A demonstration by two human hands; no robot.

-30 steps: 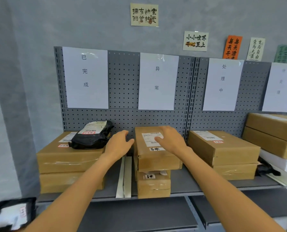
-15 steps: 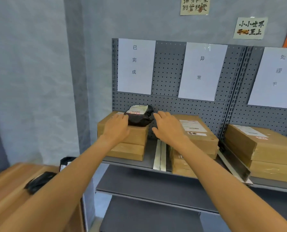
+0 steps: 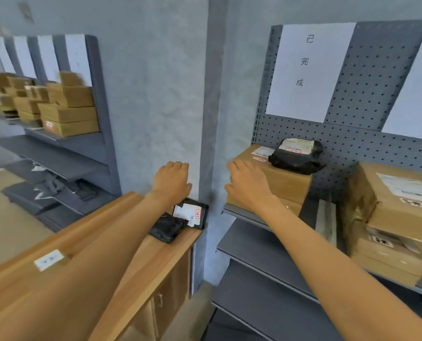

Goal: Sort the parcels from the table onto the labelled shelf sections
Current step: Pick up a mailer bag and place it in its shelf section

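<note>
Two black bag parcels (image 3: 180,221) with a white label lie at the far end of the wooden table (image 3: 136,262), against the wall. My left hand (image 3: 172,182) hovers just above them, fingers relaxed and empty. My right hand (image 3: 248,187) is held out, empty, in front of the left end of the grey shelf (image 3: 251,215), near a stack of cardboard boxes (image 3: 276,178). A black bag parcel (image 3: 297,156) lies on that stack under the white section label (image 3: 308,70). More cardboard boxes (image 3: 396,207) are stacked further right.
A grey wall pillar (image 3: 212,107) stands between table and shelf. A second shelf unit (image 3: 65,112) at the far left holds several cardboard boxes and dark items below. White dividers (image 3: 326,217) lie on the near shelf. Lower shelf boards (image 3: 261,257) are bare.
The view has swung left from the shelf toward the table. Both hands have left the shelved boxes; the left now hangs over the black parcels on the table.
</note>
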